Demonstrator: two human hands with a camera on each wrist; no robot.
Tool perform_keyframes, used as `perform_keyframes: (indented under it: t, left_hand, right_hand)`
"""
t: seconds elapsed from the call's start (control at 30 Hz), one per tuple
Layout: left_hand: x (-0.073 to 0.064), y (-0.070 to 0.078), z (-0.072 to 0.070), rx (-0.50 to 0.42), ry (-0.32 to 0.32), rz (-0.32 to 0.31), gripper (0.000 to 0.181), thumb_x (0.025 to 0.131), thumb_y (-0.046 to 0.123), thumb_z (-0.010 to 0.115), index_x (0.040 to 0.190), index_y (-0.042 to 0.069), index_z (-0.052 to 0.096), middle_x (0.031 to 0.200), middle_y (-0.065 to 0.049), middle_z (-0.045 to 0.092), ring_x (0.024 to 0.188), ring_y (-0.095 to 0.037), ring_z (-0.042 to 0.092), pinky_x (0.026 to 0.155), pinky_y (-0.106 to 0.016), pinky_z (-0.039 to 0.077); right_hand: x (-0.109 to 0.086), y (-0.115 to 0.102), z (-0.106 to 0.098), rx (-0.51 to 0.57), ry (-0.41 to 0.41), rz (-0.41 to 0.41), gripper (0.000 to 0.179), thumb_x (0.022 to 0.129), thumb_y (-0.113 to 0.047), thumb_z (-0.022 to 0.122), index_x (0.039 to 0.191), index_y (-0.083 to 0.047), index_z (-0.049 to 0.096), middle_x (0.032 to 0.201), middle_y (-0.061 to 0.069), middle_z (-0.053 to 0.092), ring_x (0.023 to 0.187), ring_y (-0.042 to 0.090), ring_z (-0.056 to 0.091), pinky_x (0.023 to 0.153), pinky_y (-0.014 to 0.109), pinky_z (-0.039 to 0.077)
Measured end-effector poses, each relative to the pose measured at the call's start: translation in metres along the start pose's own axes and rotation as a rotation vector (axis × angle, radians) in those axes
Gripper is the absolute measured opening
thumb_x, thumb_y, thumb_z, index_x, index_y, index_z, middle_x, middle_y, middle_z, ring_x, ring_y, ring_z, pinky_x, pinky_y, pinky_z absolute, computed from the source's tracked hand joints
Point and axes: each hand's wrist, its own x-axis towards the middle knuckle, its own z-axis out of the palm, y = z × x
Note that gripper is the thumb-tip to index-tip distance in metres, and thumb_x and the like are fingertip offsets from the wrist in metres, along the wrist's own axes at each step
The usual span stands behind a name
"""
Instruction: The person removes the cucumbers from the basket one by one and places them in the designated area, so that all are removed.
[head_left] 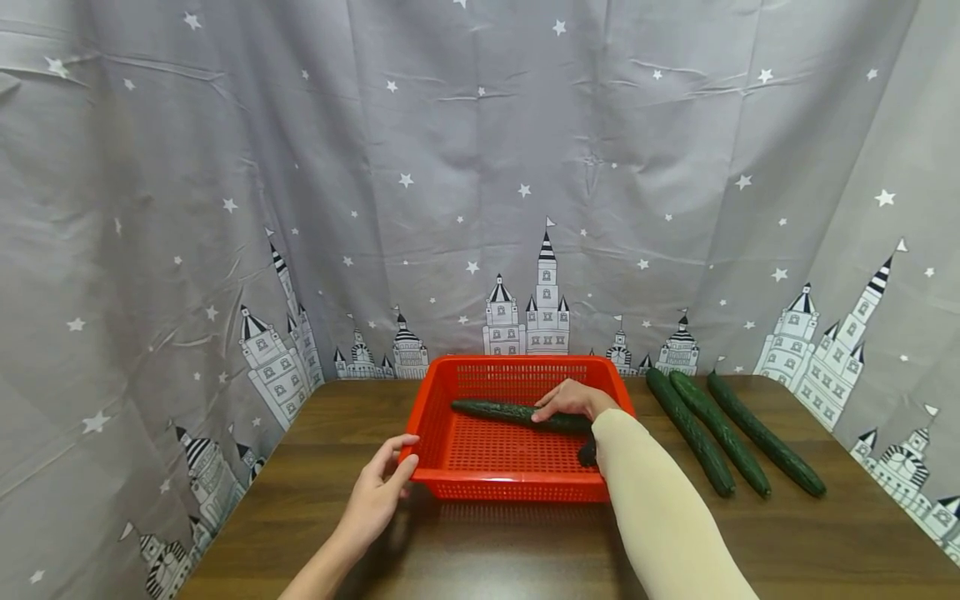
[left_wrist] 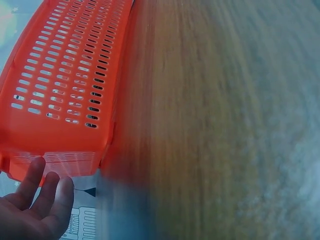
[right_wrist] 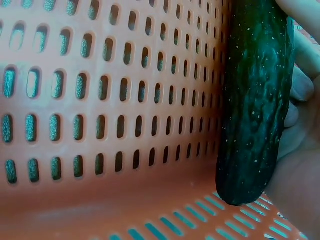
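A red plastic basket (head_left: 517, 477) with slotted walls stands on the table. My left hand (head_left: 378, 487) grips its front left corner, thumb at the rim; in the left wrist view the fingers (left_wrist: 62, 200) are by the basket's end wall. Inside the basket is a long dark green cucumber (head_left: 495, 409), lying roughly left to right. My right hand (head_left: 567, 400) reaches in over the right side and holds this cucumber from above. In the right wrist view the cucumber (right_wrist: 255, 110) is beside the slotted wall, with fingers curled along its other side; its far end is out of frame.
Three more cucumbers, a left one (head_left: 690, 432), a middle one (head_left: 720, 433) and a right one (head_left: 765, 433), lie side by side on the wooden table (head_left: 525, 550), right of the basket. A grey curtain (head_left: 480, 167) with stars and castles hangs behind.
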Motion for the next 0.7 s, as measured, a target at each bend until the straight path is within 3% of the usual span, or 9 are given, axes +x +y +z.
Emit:
perform_keyframes:
  t: [0.27,0.43,0.7]
  left_hand:
    - [-0.0017,-0.0009,0.0011,-0.005,-0.014,0.011,0.030,0.099,0.015,0.064,0.129,0.014,0.062,0.093,-0.010,0.060,0.081,-0.025,0.062,0.067,-0.035,0.056]
    - [-0.0020,0.0010,0.0006,-0.009,-0.005,0.025,0.029,0.099,0.015,0.065,0.128,0.014,0.063,0.095,-0.011,0.062,0.080,-0.015,0.062,0.068,-0.035,0.057]
    - [-0.0025,0.0023,-0.0001,0.001,0.003,0.019,0.029,0.099,0.015,0.065,0.128,0.015,0.063,0.091,-0.009,0.060,0.078,-0.027,0.062,0.067,-0.034,0.056]
  right_hand:
    - [0.0017,0.0032,0.0015,0.028,0.012,-0.002,0.037,0.078,-0.031,0.086,0.109,-0.011,0.080,0.127,0.008,0.070,0.128,0.027,0.057,0.109,0.044,0.045]
    - [0.0022,0.0017,0.0016,0.013,0.003,-0.021,0.038,0.079,-0.030,0.085,0.112,-0.010,0.078,0.132,0.010,0.067,0.130,0.030,0.055,0.109,0.046,0.045]
    - [0.0020,0.0007,0.0017,-0.016,-0.004,-0.034,0.040,0.080,-0.031,0.085,0.113,-0.010,0.078,0.135,0.012,0.065,0.131,0.032,0.054,0.108,0.047,0.046]
